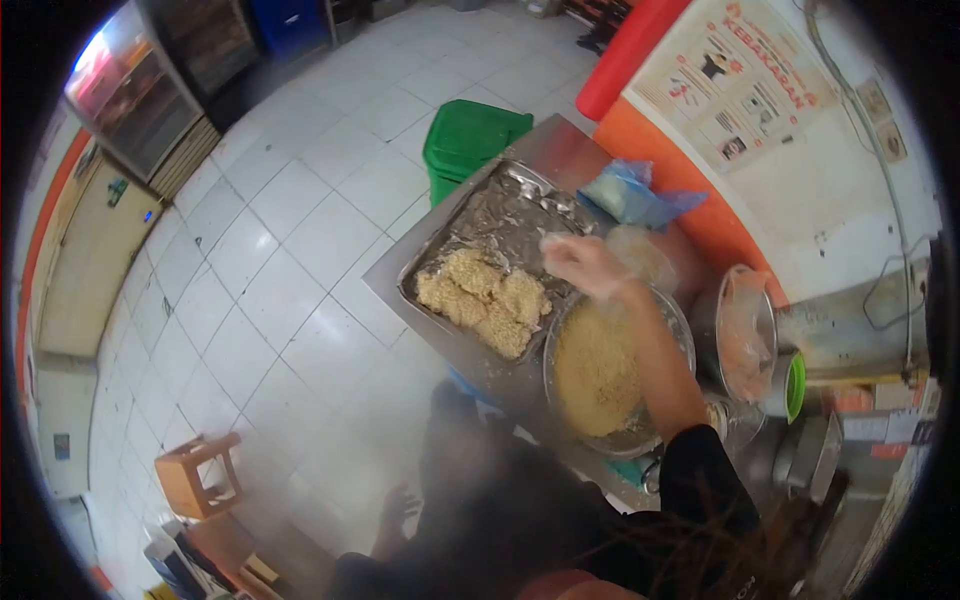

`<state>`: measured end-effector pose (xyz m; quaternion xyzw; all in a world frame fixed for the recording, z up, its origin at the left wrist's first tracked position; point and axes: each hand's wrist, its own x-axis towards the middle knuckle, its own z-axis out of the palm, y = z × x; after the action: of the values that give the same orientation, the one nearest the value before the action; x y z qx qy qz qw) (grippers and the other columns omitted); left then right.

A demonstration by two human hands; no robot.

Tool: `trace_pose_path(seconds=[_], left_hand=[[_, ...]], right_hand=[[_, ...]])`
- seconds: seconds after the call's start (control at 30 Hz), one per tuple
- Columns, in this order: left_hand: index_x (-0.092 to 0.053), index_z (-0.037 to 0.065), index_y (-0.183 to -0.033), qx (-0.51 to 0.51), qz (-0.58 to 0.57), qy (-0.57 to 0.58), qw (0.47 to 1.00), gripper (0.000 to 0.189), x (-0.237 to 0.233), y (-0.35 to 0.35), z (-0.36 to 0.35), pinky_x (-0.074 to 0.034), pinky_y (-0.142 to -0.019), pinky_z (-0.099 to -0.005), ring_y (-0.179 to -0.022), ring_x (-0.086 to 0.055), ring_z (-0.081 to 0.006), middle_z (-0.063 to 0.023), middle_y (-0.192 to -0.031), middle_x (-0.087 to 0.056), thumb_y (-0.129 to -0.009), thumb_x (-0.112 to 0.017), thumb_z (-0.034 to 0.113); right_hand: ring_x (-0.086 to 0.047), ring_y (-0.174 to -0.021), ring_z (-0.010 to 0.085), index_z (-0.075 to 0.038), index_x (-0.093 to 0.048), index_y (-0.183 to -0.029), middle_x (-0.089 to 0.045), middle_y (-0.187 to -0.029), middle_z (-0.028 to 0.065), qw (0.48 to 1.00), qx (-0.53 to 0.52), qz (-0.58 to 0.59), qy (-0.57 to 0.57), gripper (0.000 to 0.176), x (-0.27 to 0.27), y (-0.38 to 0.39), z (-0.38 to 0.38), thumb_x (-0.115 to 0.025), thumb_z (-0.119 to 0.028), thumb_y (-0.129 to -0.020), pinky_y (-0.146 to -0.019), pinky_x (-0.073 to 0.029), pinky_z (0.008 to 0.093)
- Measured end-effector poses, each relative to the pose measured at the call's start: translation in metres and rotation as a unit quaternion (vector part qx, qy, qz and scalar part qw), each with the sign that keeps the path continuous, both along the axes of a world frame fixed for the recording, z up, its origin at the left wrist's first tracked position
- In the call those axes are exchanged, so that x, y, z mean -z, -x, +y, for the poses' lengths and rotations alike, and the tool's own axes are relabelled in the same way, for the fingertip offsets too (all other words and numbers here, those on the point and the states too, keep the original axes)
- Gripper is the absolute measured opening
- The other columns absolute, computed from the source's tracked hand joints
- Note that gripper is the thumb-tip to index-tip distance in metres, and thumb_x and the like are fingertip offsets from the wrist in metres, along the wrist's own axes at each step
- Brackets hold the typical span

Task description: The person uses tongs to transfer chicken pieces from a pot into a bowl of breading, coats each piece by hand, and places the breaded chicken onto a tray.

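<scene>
My right hand (585, 265), in a clear plastic glove, is above the right side of a metal tray (425, 235), beside a bowl. Its fingers are curled together; what they hold, if anything, is too small to make out. Several pieces coated in pale crumbs (485, 300) lie together at the tray's near end; wet residue covers the rest. The round metal bowl (688, 345) holds yellowish crumbs (600, 370) under my forearm. My left hand (402, 505) hangs low at the left, away from the table, blurred, with its fingers apart and nothing in them.
A blue plastic bag (635, 195) lies behind the tray. Right of the bowl stands a pot (770, 325) with a plastic bag in it, near a green-rimmed container (796, 387). A green bin (470, 135) stands beyond the table; an orange stool (195, 475) is at lower left.
</scene>
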<state>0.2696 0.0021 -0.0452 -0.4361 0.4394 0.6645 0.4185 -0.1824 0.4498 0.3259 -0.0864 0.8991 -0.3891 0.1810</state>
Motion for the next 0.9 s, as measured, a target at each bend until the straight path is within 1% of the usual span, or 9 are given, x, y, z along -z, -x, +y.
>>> trace_pose_path(seconds=[0.1,0.2,0.27,0.37,0.47,0.53,0.67,0.8,0.9], left_hand=[[-0.041,0.019,-0.138,0.018,-0.018,0.006,1.000,0.049,-0.010,0.060,0.007,-0.049,-0.077,-0.0459,-0.100,-0.061,-0.0291,-0.0116,-0.110,-0.059,-0.095,-0.045,0.041],[-0.036,0.014,-0.141,0.059,0.036,0.012,0.997,0.061,-0.010,0.116,0.013,-0.039,-0.095,-0.0484,-0.113,-0.052,-0.0320,-0.0173,-0.136,-0.047,-0.091,-0.047,0.048],[-0.036,0.020,-0.141,0.136,0.083,0.027,0.987,0.059,-0.012,0.158,0.018,-0.040,-0.094,-0.0500,-0.114,-0.053,-0.0323,-0.0150,-0.138,-0.046,-0.091,-0.045,0.049],[-0.038,0.018,-0.138,0.168,0.165,0.015,0.972,0.054,-0.025,0.208,0.033,-0.046,-0.085,-0.0459,-0.109,-0.056,-0.0307,-0.0139,-0.131,-0.049,-0.093,-0.046,0.045],[-0.039,0.014,-0.137,0.208,0.188,0.011,0.960,0.049,-0.047,0.235,0.055,-0.051,-0.079,-0.0435,-0.106,-0.057,-0.0297,-0.0132,-0.129,-0.050,-0.095,-0.046,0.039],[-0.041,0.007,-0.135,0.252,0.193,0.009,0.948,0.051,-0.059,0.241,0.065,-0.050,-0.082,-0.0444,-0.112,-0.055,-0.0318,-0.0138,-0.137,-0.044,-0.095,-0.046,0.038],[-0.051,-0.002,-0.125,0.319,0.166,0.020,0.933,0.044,-0.025,0.238,0.059,-0.052,-0.086,-0.0371,-0.106,-0.059,-0.0249,-0.0131,-0.118,-0.059,-0.099,-0.042,0.032],[-0.033,0.025,-0.143,0.337,0.066,-0.082,0.936,0.067,0.012,0.243,0.038,-0.050,-0.066,-0.0312,-0.110,-0.051,-0.0311,-0.0118,-0.139,-0.040,-0.087,-0.050,0.055],[-0.033,0.026,-0.143,0.354,0.097,-0.179,0.913,0.067,0.048,0.256,0.025,-0.049,-0.075,-0.0408,-0.113,-0.050,-0.0313,-0.0109,-0.136,-0.044,-0.086,-0.051,0.057]], right_hand=[[-0.062,-0.098,0.0200,-0.004,-0.055,-0.122,-0.065,-0.110,0.0114,0.997,0.062,0.049,0.008,0.042,-0.020,-0.080,0.056,-0.063,-0.027,-0.088,-0.084,-0.050,0.0332],[-0.062,-0.097,0.0260,-0.005,-0.055,-0.122,-0.064,-0.109,0.0140,0.983,0.172,0.013,-0.057,0.046,-0.006,-0.155,0.087,-0.065,-0.030,-0.085,-0.086,-0.049,0.0375],[-0.061,-0.098,0.0312,-0.005,-0.055,-0.121,-0.064,-0.108,0.0161,0.967,0.211,-0.056,-0.131,0.049,-0.006,-0.215,0.106,-0.067,-0.032,-0.082,-0.088,-0.047,0.0405],[-0.058,-0.104,0.0368,-0.007,-0.055,-0.122,-0.063,-0.108,0.0184,0.859,0.436,0.055,-0.263,0.054,-0.035,-0.305,0.140,-0.066,-0.037,-0.078,-0.093,-0.044,0.0429],[-0.058,-0.106,0.0365,-0.008,-0.054,-0.123,-0.063,-0.108,0.0186,0.761,0.464,-0.135,-0.432,0.056,-0.045,-0.386,0.149,-0.064,-0.040,-0.079,-0.092,-0.044,0.0432],[-0.058,-0.107,0.0356,-0.007,-0.052,-0.124,-0.062,-0.110,0.0205,0.752,0.457,-0.191,-0.435,0.057,-0.034,-0.411,0.151,-0.064,-0.041,-0.079,-0.092,-0.044,0.0435],[-0.060,-0.102,0.0354,-0.005,-0.053,-0.120,-0.063,-0.104,0.0215,0.756,0.471,-0.195,-0.412,0.059,-0.001,-0.448,0.160,-0.063,-0.047,-0.079,-0.087,-0.046,0.0433],[-0.062,-0.095,0.0343,-0.004,-0.056,-0.112,-0.064,-0.096,0.0218,0.787,0.500,-0.141,-0.331,0.055,-0.046,-0.449,0.144,-0.061,-0.050,-0.081,-0.082,-0.049,0.0426],[-0.063,-0.091,0.0338,-0.006,-0.059,-0.110,-0.064,-0.094,0.0222,0.832,0.368,-0.110,-0.401,0.048,0.001,-0.483,0.177,-0.059,-0.046,-0.083,-0.080,-0.049,0.0430]])
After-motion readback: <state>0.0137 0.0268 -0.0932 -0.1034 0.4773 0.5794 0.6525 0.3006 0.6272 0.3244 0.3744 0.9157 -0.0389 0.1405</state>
